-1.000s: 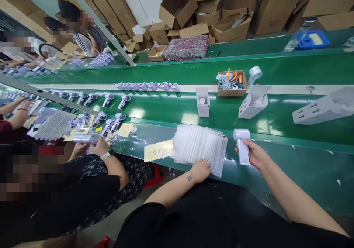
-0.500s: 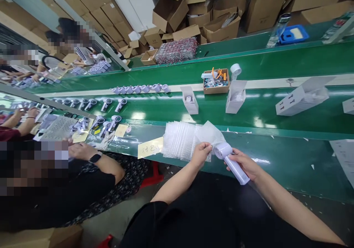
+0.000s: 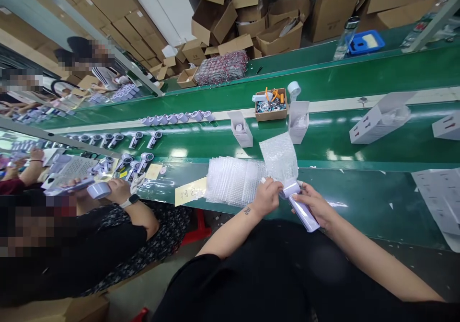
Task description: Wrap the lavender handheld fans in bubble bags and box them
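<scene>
My right hand is wrapped round a pale lavender handheld fan, its handle slanting down towards my body. The fan's round head lies at the near edge of a clear bubble-wrap bag. Fingers of my left hand are closed in a pinch on that same edge, close to the fan head; whether the head is inside the bag I cannot tell. Left of the bag, a fanned-out stack of bubble-wrap bags lies on the green bench, beside a yellow paper label with handwriting.
White boxes stand on the green belt, near a carton of tools and parts. More fans lie in a row. On my left, a co-worker handles a lavender fan. White printed sheets lie right.
The bubble-wrap bag has swung upright, away from the stack, and now stretches towards the belt. My left hand has shifted closer to the fan head. The co-worker has lifted a fan.
</scene>
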Action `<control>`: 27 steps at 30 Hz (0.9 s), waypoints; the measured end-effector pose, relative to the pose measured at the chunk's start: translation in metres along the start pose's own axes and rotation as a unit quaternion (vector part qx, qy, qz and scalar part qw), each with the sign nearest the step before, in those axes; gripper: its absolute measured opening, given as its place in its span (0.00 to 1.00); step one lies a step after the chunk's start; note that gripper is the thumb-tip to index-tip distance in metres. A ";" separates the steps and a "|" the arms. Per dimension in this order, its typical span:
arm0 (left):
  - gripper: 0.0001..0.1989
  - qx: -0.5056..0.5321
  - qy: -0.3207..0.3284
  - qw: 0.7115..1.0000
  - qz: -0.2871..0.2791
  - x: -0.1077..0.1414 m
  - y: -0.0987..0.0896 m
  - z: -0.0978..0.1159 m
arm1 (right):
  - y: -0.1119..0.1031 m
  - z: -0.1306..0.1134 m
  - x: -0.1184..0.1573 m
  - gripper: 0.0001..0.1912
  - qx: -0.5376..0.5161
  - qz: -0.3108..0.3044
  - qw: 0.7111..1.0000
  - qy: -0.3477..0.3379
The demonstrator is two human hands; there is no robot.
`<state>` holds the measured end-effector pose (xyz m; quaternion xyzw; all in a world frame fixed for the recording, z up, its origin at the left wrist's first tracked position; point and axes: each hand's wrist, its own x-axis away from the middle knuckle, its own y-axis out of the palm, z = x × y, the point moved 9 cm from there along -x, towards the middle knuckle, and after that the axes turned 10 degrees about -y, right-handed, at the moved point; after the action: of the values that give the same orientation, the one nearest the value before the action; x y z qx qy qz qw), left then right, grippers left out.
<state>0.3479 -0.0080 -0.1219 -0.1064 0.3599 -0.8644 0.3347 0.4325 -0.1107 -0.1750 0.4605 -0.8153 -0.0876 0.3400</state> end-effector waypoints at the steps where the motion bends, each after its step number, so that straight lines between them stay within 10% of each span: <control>1: 0.12 -0.041 0.029 0.999 -0.020 0.006 0.004 0.005 | -0.001 -0.002 0.001 0.28 -0.014 -0.003 1.000 -0.002; 13: 0.14 -0.088 0.103 0.987 -0.088 0.009 0.008 0.033 | 0.005 0.010 0.008 0.18 -0.171 0.041 0.984 0.036; 21: 0.09 0.017 0.029 0.993 -0.117 0.009 0.013 0.030 | 0.007 0.016 0.010 0.16 -0.183 0.085 0.979 0.021; 27: 0.05 0.263 -0.307 0.897 -0.180 -0.005 0.036 -0.024 | -0.039 0.034 0.018 0.11 -0.017 0.154 0.986 0.053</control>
<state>0.3598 -0.0099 -0.1642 -0.3376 -0.0270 -0.8972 0.2835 0.4320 -0.1524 -0.2097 0.3274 -0.8557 -0.0239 0.4001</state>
